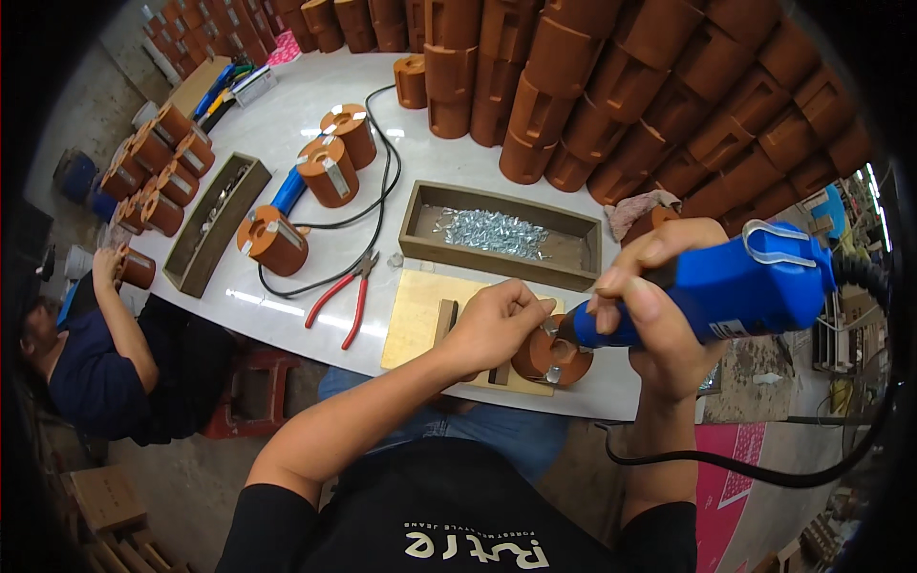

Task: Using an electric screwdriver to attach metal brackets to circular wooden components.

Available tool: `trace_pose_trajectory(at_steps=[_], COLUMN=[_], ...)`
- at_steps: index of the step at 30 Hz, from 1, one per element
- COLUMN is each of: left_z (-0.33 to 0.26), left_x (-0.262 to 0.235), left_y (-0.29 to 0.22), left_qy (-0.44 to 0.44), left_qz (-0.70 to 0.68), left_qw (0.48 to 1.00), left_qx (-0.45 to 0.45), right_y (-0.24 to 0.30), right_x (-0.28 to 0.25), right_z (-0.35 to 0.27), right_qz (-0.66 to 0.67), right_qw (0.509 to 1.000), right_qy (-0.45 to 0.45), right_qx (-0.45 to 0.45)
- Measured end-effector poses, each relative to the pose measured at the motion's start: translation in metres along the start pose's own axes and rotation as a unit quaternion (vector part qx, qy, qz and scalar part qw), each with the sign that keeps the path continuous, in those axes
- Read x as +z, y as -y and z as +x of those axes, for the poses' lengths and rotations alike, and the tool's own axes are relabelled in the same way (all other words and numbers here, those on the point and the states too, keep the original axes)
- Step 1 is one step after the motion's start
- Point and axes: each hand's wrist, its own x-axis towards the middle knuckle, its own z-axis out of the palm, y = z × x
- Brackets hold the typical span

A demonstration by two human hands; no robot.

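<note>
My right hand (pixel 659 306) is wrapped round a blue corded electric screwdriver (pixel 735 286). The tool lies nearly level, its dark nose against the upper side of a brown-red cylinder (pixel 562 365) that has a central hole and shiny metal tabs at its rim. My left hand (pixel 497 325) is closed in a pinch at the cylinder's far left edge, close to the tool's nose; whatever lies between the fingertips is hidden. Under the cylinder and this hand is a pale wooden board (pixel 411 329) with dark wooden strips (pixel 445 320) on it.
A wooden tray of small screws (pixel 425 239) stands beyond my hands. Red-handled pliers (pixel 353 306), a black cable (pixel 387 181) and finished-looking cylinders (pixel 277 244) lie left, near another tray (pixel 191 272). Stacked cylinders (pixel 530 124) line the back. A person (pixel 124 353) sits at left.
</note>
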Motion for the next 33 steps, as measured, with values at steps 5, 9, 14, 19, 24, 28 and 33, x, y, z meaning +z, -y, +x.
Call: trace_pose_trajectory(at_steps=[5, 9, 14, 19, 24, 28, 33], left_z=[-0.041, -0.038, 0.002, 0.042, 0.023, -0.023, -0.058], left_x=[-0.012, 0.018, 0.071, 0.14, 0.104, 0.009, -0.126], left_y=[-0.019, -0.012, 0.008, 0.019, 0.014, 0.019, 0.025], left_qy=[0.105, 0.065, 0.086, 0.097, 0.107, -0.067, -0.266], left_qz=[0.253, 0.404, 0.341, 0.363, 0.377, 0.368, 0.465], left_qw=[0.96, 0.906, 0.923, 0.909, 0.904, 0.897, 0.843], left_qx=[0.06, 0.108, 0.154, 0.179, 0.17, 0.235, 0.051], right_y=[0.021, 0.033, 0.037, -0.017, -0.079, -0.09, -0.102], right_x=[-0.052, -0.085, -0.108, -0.163, -0.171, -0.147, -0.144], right_z=[-0.016, -0.04, -0.052, -0.02, 0.011, 0.021, 0.026], right_qz=[0.087, 0.002, -0.095, -0.417, -0.397, -0.308, -0.342], right_qw=[0.986, 0.97, 0.948, 0.846, 0.859, 0.838, 0.827], right_qy=[-0.103, -0.236, -0.278, -0.098, 0.004, 0.012, -0.01], right_qx=[-0.097, -0.063, 0.119, 0.319, 0.323, 0.451, 0.447])
